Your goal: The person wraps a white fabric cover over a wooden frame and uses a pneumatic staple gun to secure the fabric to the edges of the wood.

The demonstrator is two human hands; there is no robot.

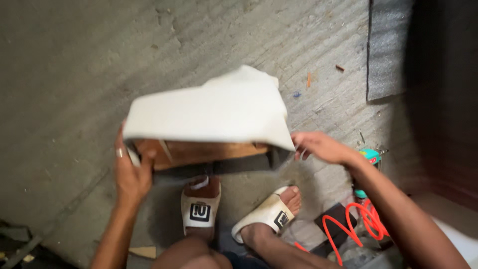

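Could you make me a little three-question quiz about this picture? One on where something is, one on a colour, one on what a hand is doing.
1. Where does the white foam sheet lie?
A. Flat on the floor
B. Draped over the wooden piece
C. Under the sandals

2. What colour is the coiled hose at lower right?
A. Orange-red
B. Blue
C. Black

3. What is the left hand doing?
A. Hanging free
B. Resting on a sandal
C. Gripping the end of the wooden piece

Answers:
1. B, the sheet covers the top of the wood, which shows beneath its edge.
2. A, the loops are bright orange-red against the concrete floor.
3. C, the fingers wrap the wood's left end, while the right hand touches the sheet's right edge.
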